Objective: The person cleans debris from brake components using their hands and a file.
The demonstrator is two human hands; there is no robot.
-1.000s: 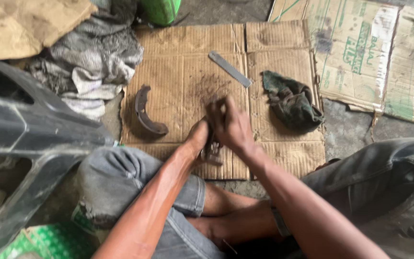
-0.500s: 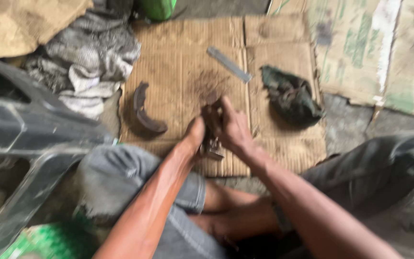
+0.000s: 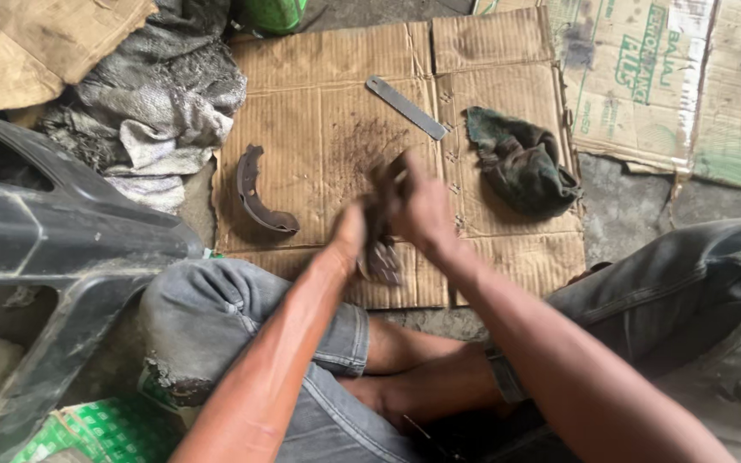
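Both my hands meet over a brown cardboard sheet point(image 3: 319, 103) on the ground. My left hand point(image 3: 349, 240) holds the lower end of a dark curved brake shoe point(image 3: 383, 257), which is motion-blurred. My right hand point(image 3: 418, 201) is closed over its upper part. A second curved, rusty brake shoe point(image 3: 259, 193) lies on the cardboard to the left of my hands, apart from them. Dark dust point(image 3: 362, 150) marks the cardboard just beyond my fingers.
A flat grey metal file point(image 3: 405, 107) lies on the cardboard beyond my hands. A crumpled dark green rag point(image 3: 521, 163) sits to the right. Grey cloths point(image 3: 156, 111) are piled at the left, a black plastic panel point(image 3: 53, 249) lies by my left knee, and printed cardboard point(image 3: 671, 77) is at the right.
My hands and the brake shoe between them have kept shifting in small back-and-forth movements over the same spot. The things lying on the cardboard have stayed where they were.
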